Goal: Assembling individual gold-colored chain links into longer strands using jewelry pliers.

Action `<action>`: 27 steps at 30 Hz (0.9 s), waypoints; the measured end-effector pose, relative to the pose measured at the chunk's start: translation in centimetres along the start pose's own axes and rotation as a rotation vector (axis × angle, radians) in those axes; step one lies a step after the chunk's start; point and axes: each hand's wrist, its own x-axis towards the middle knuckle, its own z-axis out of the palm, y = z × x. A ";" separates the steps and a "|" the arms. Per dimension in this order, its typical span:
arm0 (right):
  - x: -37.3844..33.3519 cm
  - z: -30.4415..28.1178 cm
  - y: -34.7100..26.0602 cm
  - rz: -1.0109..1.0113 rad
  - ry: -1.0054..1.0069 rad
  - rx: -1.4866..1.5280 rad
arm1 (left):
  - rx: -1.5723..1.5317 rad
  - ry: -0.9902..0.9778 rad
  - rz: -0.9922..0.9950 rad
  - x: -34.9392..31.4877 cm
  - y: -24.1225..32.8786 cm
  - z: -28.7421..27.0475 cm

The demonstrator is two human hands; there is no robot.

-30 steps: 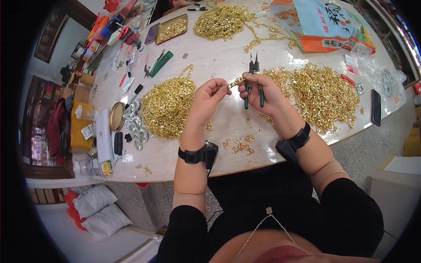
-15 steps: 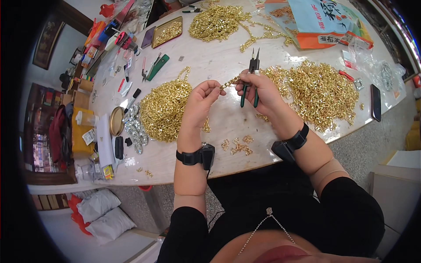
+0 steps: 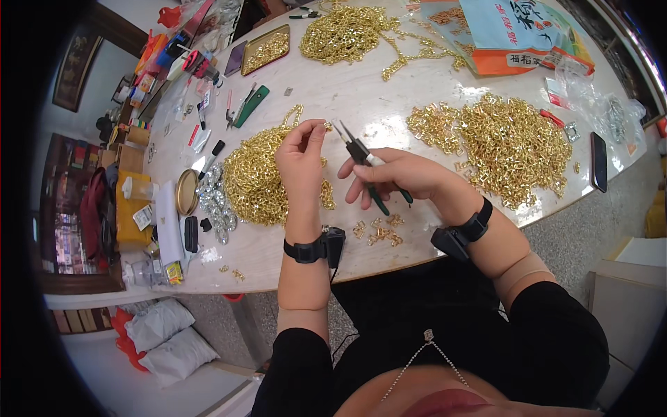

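My left hand [image 3: 302,156] is closed, thumb and fingertip pinched on the end of a gold chain [image 3: 328,127]; only a small bit of it shows. Right of it, my right hand [image 3: 410,172] holds a pair of pliers [image 3: 358,151] with dark green handles, its slim jaws slightly apart and pointing up toward the left fingertips. Several fingers of this hand are spread loosely beneath the tool. A large heap of gold chain [image 3: 253,181] lies left of and partly behind my left wrist. Several loose gold links [image 3: 381,231] lie on the table between my forearms.
On the pale table [image 3: 431,215] a pile of gold links [image 3: 514,149] sits right, with a phone [image 3: 597,162] beyond. Farther back are more chain [image 3: 344,35], a tray of links [image 3: 281,68] and a printed bag [image 3: 507,42]. Silver chain [image 3: 217,201] and green-handled cutters [image 3: 251,106] lie left.
My right hand has moved down and left, tilting the pliers leftward. My left hand has shifted slightly left and up. The chain no longer stretches between both hands.
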 end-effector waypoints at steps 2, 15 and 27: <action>0.0 0.4 0.4 0.077 -0.032 0.044 | 0.033 0.002 -0.003 -0.2 0.0 0.1; 0.6 0.3 1.1 0.142 0.040 0.026 | 0.401 -0.042 0.356 -0.6 0.6 0.7; 0.1 0.1 0.1 0.180 0.088 -0.080 | 0.405 -0.068 0.390 -0.6 0.7 0.4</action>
